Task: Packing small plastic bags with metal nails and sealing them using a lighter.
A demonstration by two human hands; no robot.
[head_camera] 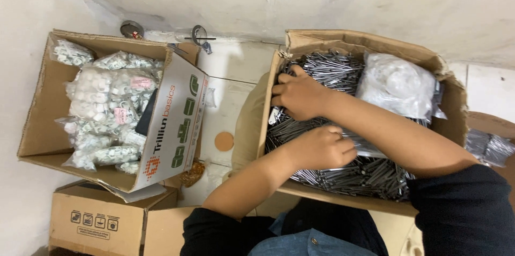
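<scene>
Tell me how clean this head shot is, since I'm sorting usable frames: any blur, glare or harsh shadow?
Head view: light is soft and even, without harsh shadows; the left hand and right hand are slightly soft; the metal nails glint mildly; the clear plastic bag looks washed out.

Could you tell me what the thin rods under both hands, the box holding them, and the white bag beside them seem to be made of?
The thin rods look like bare metal, probably steel: grey, with a glinting sheen. Their box is brown corrugated cardboard, matte, with creased flaps. The white bag appears to be thin clear plastic film, crinkled and glossy, over whitish pieces that are likely plastic too, though they are too blurred to tell.
</scene>
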